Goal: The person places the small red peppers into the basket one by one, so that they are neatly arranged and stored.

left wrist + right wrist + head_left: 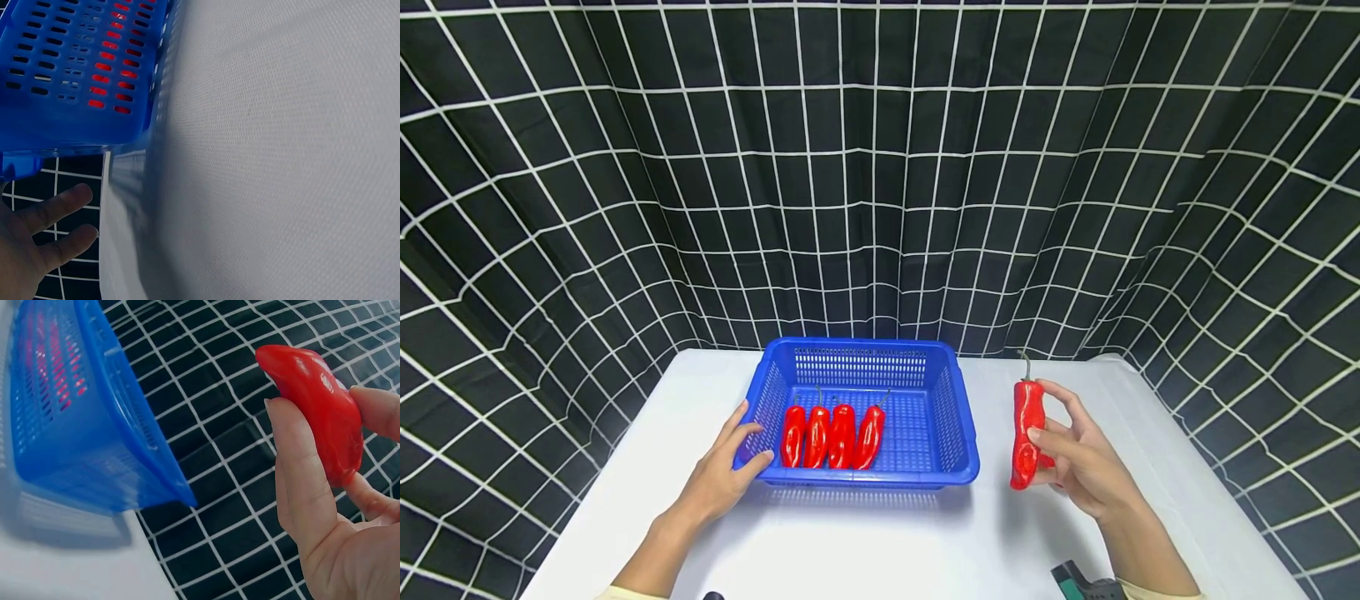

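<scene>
My right hand (1086,458) holds a long red chili pepper (1027,429) upright, stem at the top, to the right of a blue plastic basket (951,417). Thumb and fingers pinch the pepper (325,406) from both sides in the right wrist view; a bit more red shows behind the thumb in the head view. At the basket's left end is my left hand (718,475), its spread fingers touching the rim near the front corner. Two straight fingers of the left hand (44,240) show beside the basket wall in the left wrist view. Several red peppers (842,435) lie side by side inside, stems pointing back.
The basket stands on a white tabletop (850,550) and has slotted walls. Black cloth with a white grid (880,183) hangs behind and along both sides. Near the right wrist, a dark and green device (1078,583) shows at the bottom edge.
</scene>
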Motion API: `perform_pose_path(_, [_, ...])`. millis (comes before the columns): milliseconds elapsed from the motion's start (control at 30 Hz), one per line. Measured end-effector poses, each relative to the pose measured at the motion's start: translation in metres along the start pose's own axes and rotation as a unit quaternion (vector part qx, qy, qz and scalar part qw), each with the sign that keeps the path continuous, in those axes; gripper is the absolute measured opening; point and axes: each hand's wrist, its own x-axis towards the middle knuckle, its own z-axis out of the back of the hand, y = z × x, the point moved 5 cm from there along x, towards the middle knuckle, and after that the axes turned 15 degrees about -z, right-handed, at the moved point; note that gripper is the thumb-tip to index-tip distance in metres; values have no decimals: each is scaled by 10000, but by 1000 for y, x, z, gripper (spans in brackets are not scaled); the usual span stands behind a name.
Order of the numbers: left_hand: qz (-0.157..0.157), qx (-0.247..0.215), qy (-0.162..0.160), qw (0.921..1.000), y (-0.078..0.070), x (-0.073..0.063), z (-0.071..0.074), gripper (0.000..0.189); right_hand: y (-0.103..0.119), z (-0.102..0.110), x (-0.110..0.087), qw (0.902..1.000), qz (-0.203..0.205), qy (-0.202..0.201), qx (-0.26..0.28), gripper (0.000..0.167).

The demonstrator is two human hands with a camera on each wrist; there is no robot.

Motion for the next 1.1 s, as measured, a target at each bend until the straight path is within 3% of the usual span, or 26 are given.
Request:
perform_pose_path(100, [8,16,16,10000,0,0,0,49,-1,-5,6,9999,39,146,58,68])
perform_pose_path(433, [-20,29,8,10000,1,0,-1,48,-6,-26,30,9999,78,-47,-122,76])
perform_pose_path(867, [28,20,21,10000,0,0,-2,48,-14,-47,55,9995,-290,23,-141,84])
perform_pose_path(1100, [26,-5,20,10000,-1,0,-1,47,-18,-58,68,9976,-373,-196,-548,81])
